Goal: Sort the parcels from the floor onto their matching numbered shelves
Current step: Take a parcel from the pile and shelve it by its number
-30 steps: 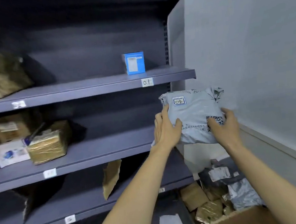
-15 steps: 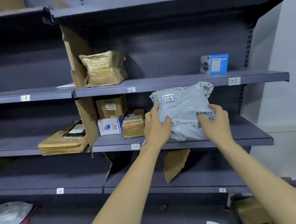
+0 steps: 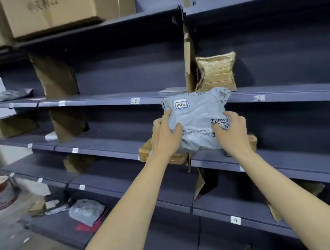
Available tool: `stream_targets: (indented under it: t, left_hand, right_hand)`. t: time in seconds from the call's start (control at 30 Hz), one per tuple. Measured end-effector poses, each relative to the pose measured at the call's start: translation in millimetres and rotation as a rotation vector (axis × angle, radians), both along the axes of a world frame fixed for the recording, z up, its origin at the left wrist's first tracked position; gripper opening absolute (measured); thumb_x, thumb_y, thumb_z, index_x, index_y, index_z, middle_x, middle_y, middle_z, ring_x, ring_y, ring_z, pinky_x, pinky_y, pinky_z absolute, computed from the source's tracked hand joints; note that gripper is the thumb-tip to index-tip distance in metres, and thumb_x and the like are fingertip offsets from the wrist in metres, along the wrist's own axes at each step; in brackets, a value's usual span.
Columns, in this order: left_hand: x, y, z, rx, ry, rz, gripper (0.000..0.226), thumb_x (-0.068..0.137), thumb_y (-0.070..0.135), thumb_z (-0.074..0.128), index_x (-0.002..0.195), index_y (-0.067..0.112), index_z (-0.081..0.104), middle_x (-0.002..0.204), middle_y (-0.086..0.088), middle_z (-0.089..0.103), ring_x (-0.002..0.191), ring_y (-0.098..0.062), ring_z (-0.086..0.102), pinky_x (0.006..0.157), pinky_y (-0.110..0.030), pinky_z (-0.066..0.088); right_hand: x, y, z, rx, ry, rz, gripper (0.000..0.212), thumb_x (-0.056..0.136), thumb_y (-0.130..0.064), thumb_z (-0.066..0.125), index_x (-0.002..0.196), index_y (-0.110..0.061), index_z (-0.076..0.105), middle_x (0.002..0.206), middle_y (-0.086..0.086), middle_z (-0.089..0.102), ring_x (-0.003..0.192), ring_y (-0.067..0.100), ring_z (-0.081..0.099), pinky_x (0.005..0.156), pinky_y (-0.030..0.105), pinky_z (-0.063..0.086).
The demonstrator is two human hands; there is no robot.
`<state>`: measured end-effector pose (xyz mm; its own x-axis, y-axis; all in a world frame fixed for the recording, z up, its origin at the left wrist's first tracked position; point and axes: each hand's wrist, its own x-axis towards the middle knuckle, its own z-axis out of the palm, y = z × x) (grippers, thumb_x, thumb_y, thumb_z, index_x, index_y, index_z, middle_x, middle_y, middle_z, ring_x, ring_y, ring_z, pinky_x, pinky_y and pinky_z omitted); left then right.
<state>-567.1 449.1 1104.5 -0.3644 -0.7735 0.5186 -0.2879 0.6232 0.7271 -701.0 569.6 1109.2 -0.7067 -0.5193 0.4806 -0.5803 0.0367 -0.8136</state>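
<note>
Grey plastic mailer (image 3: 198, 119) marked 04 sits upright between our two hands in front of the shelving, level with the shelf edge tagged 02 (image 3: 259, 98); our left hand (image 3: 166, 136) grips its lower left side with the thumb across the front, and our right hand (image 3: 232, 130) grips the lower right, thumb over the printed code. To do this step well, we judge we should keep both grips firm, since a soft bag sags, and read along the edge tags toward the left, past the tag that looks like 03 (image 3: 135, 101), until 04 shows. As for what the bays hold: a tape-wrapped brown parcel (image 3: 216, 72) stands above the 02 tag, and a big carton (image 3: 52, 11) sits on top.
</note>
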Motion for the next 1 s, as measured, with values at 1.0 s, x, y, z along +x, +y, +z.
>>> stream_targets:
  t: [1.0]
  left_hand:
    - [212,-546,72,-0.219,-0.043,0.287,0.052,0.099,0.04,0.045,0.149,0.032,0.035,0.138,0.003,0.041,0.12,-0.015,0.047,0.088,-0.027,0.031]
  right_hand:
    - [200,-566,80,-0.052,0.164,0.125,0.054,0.09,-0.019,0.057,0.139,-0.01,0.04,0.138,0.015,0.04,0.127,0.032,0.031,0.099,0.03,0.024]
